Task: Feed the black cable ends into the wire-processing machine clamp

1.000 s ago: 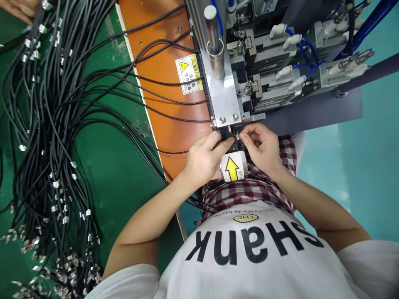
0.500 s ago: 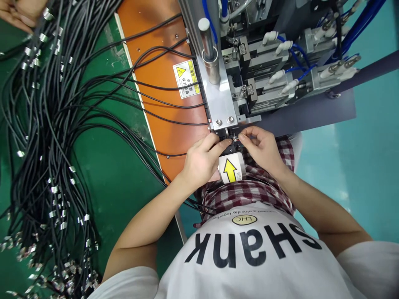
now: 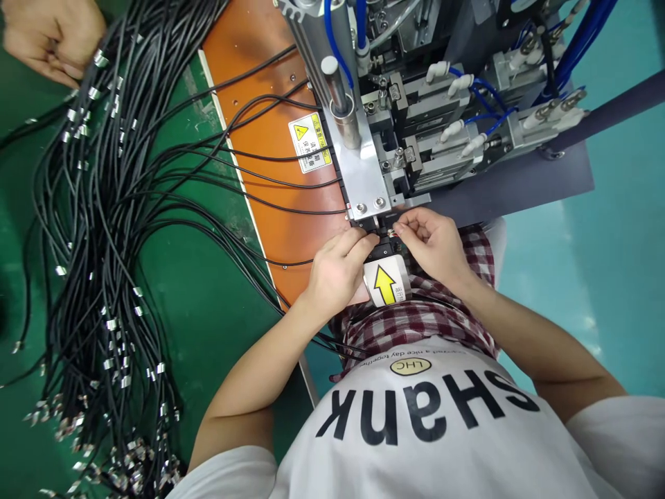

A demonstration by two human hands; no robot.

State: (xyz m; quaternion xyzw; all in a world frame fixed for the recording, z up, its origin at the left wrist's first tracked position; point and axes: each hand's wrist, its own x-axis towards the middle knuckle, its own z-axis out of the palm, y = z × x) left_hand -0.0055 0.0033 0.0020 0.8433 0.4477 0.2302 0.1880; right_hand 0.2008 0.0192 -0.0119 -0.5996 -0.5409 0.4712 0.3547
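Observation:
My left hand (image 3: pixel 335 267) and my right hand (image 3: pixel 433 242) meet at the front of a grey metal machine (image 3: pixel 395 138), at a small black fixture (image 3: pixel 383 242) under its silver plate. The fingers of both hands are pinched together on the end of a thin black cable at that fixture. The cable end itself is too small to make out. Just below the fixture sits a white block with a yellow arrow (image 3: pixel 385 283).
Several black cables (image 3: pixel 270 166) run from the machine across an orange board (image 3: pixel 264 118). A big heap of black cables with metal clips (image 3: pixel 93 263) lies on the green mat (image 3: pixel 208 312). Another person's hand (image 3: pixel 49 34) rests at the top left.
My hands have stayed at the fixture with only small finger movement. The view has shifted, so the other person's hand shows more at the top left.

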